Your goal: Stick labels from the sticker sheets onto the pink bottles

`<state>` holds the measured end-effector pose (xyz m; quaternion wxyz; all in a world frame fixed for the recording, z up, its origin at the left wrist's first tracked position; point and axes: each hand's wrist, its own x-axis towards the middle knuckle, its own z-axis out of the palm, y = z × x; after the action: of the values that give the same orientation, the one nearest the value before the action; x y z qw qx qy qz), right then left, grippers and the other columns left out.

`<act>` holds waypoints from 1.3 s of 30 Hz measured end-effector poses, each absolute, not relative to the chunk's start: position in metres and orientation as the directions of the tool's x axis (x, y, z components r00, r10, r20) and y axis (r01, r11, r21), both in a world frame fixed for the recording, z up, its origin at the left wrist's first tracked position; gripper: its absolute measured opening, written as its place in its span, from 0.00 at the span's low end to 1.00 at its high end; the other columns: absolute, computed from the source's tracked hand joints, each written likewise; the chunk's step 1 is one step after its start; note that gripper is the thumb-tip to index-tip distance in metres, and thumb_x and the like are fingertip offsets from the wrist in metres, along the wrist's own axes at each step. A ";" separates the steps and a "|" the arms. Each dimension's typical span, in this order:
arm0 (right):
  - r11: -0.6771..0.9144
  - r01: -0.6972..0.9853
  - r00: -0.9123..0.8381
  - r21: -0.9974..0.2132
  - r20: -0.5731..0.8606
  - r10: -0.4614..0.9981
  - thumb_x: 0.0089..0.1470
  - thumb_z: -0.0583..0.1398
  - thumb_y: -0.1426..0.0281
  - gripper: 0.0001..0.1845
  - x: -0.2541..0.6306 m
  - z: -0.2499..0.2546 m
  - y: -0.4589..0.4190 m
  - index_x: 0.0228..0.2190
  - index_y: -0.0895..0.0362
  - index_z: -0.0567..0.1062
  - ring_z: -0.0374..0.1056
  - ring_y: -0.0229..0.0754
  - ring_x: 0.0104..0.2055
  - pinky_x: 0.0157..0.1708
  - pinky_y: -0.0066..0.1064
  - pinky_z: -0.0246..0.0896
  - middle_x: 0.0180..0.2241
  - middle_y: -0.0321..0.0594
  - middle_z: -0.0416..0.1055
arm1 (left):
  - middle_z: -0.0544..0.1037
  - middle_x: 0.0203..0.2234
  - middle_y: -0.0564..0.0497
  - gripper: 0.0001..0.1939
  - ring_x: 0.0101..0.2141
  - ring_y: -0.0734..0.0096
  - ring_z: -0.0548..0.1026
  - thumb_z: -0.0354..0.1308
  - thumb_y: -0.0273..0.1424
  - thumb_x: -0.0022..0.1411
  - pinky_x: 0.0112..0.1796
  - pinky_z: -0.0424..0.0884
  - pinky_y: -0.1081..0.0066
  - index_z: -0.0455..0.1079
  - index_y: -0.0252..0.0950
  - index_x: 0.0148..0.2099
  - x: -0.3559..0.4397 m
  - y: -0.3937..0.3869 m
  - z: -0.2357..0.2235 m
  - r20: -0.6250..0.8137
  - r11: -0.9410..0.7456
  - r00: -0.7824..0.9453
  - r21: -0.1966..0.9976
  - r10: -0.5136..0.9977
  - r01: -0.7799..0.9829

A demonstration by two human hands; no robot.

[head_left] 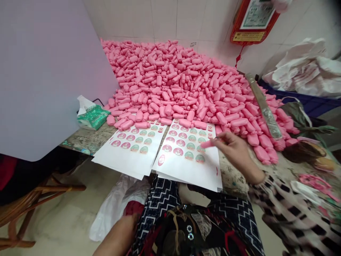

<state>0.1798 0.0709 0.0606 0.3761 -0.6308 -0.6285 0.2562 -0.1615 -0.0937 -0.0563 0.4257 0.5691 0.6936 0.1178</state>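
Note:
My right hand (234,151) pinches a small pink plastic piece (208,144) between thumb and fingers, just above the right stack of sticker sheets (183,170). These white sheets carry rows of pink and green dome-shaped stickers. Beside them lies a second stack of sticker sheets (128,165). Behind both rises a big heap of pink bottle-shaped plastic pieces (170,81), some resting on the sheets' far edges. My left forearm (118,236) reaches down by my thigh, near a white plastic bag (114,209) with something dark red; the left hand's fingers are hidden or blurred.
A green tissue pack (94,117) sits at the left beside a large pale panel (53,71). A long tape-wrapped bar (263,106) lies on the heap's right side. Further right are a blue crate (306,101) with white sacks and pink scissors (318,183). A wooden stool (39,199) stands lower left.

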 end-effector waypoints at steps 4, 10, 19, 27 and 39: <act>-0.161 0.274 -0.324 -0.948 -0.249 0.913 0.43 0.62 0.59 0.15 0.114 0.055 0.029 0.23 0.55 0.65 0.58 0.33 0.20 0.21 0.25 0.53 0.18 0.31 0.65 | 0.72 0.50 0.48 0.23 0.47 0.60 0.71 0.51 0.38 0.59 0.48 0.65 0.63 0.62 0.45 0.57 -0.137 -0.076 0.007 -0.118 0.015 0.094 0.694 0.989 0.719; -0.467 0.144 -0.469 -0.872 -0.476 0.744 0.46 0.60 0.61 0.14 0.061 0.036 0.004 0.22 0.55 0.62 0.53 0.30 0.15 0.17 0.22 0.48 0.12 0.27 0.59 | 0.66 0.54 0.44 0.30 0.53 0.58 0.64 0.55 0.38 0.56 0.52 0.60 0.57 0.54 0.40 0.60 -0.095 -0.069 0.011 0.087 -0.185 0.173 0.680 0.981 0.710; 0.225 0.662 -0.390 -0.715 -0.073 0.918 0.56 0.53 0.65 0.10 0.064 0.010 0.046 0.37 0.53 0.72 0.64 0.38 0.32 0.31 0.28 0.54 0.31 0.36 0.69 | 0.70 0.46 0.45 0.15 0.44 0.61 0.71 0.48 0.28 0.56 0.43 0.67 0.62 0.63 0.37 0.47 -0.101 -0.044 -0.011 0.031 -0.024 0.006 0.612 0.999 0.790; 0.376 0.856 -0.386 -0.354 0.044 0.921 0.61 0.47 0.64 0.16 0.060 -0.003 0.065 0.42 0.51 0.71 0.66 0.41 0.36 0.30 0.30 0.51 0.38 0.41 0.68 | 0.56 0.60 0.40 0.31 0.59 0.57 0.57 0.50 0.23 0.52 0.53 0.60 0.59 0.55 0.35 0.60 -0.099 -0.027 -0.029 0.035 -0.028 0.007 0.626 0.999 0.779; 0.398 0.848 -0.373 -0.349 0.140 0.917 0.61 0.48 0.63 0.15 0.088 -0.018 0.070 0.43 0.50 0.71 0.64 0.39 0.37 0.30 0.28 0.52 0.37 0.38 0.65 | 0.50 0.63 0.43 0.37 0.62 0.63 0.49 0.49 0.23 0.52 0.57 0.54 0.61 0.47 0.35 0.64 -0.095 -0.035 -0.040 0.070 -0.131 0.112 0.625 0.991 0.770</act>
<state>0.0878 0.0695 -0.0176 0.1572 -0.5376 -0.8211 0.1097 -0.0947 -0.0351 -0.0404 0.2252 0.7108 0.6194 0.2458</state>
